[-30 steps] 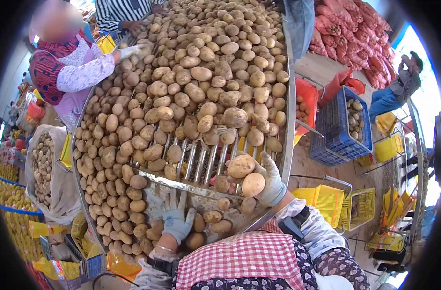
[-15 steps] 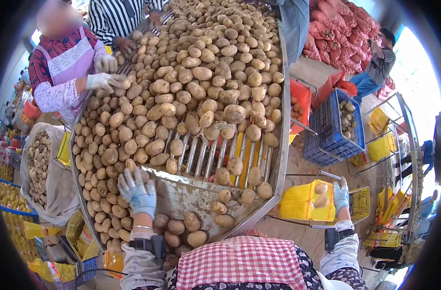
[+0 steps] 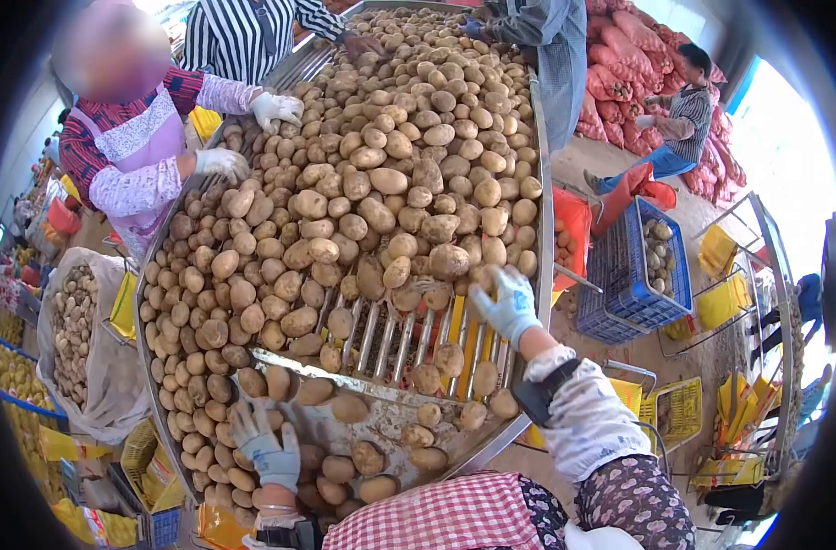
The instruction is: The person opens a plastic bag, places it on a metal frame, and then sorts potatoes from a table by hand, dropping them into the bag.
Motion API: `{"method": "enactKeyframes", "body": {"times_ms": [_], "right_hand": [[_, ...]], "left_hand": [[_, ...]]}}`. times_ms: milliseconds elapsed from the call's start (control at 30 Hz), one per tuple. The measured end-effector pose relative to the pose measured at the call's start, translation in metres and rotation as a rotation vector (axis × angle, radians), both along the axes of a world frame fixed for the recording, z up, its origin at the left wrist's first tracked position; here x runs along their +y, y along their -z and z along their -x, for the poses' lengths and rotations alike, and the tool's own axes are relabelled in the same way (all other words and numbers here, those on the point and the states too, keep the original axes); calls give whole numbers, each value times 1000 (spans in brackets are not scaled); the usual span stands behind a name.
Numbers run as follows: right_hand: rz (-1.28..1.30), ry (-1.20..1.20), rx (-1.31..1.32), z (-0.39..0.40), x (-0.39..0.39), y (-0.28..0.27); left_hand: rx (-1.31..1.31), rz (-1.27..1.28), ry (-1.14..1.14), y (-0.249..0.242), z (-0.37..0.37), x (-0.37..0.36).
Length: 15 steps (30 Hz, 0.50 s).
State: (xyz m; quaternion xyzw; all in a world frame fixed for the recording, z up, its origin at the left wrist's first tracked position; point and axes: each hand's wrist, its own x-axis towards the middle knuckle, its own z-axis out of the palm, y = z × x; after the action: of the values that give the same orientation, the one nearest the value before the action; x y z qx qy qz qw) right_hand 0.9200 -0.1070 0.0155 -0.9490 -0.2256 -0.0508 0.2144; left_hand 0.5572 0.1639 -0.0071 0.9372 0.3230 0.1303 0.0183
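Observation:
My left hand [image 3: 267, 451], in a pale blue and white glove, lies palm down with fingers spread over potatoes [image 3: 218, 390] at the near left of the metal sorting table [image 3: 519, 390]. Several potatoes sit on the dirty metal sheet [image 3: 390, 412] beside it. My right hand [image 3: 508, 304], gloved alike, reaches over the table's right side, above the roller bars [image 3: 381, 330]. Its fingers are apart and touch or nearly touch potatoes at the edge of the large heap. Neither hand visibly grips a potato.
Across the table, a person's white-gloved hands [image 3: 221, 165] work at the heap; other workers stand at the far end. To the right are a yellow mesh bag [image 3: 624, 392], blue crates [image 3: 610, 293] and stacked red sacks [image 3: 620, 73]. A large white sack [image 3: 115, 376] stands left.
My right hand has left the yellow mesh bag and swung over the table's right side. My left hand has moved nearer to me. Potatoes now lie farther up the metal sheet.

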Motion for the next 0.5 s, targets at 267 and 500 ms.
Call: {"method": "enactKeyframes", "body": {"times_ms": [267, 500], "right_hand": [[-72, -97, -158, -44, 1, -10], [441, -78, 164, -57, 34, -32]], "left_hand": [[-5, 206, -99, 26, 21, 0], [6, 231, -105, 27, 18, 1]]}}
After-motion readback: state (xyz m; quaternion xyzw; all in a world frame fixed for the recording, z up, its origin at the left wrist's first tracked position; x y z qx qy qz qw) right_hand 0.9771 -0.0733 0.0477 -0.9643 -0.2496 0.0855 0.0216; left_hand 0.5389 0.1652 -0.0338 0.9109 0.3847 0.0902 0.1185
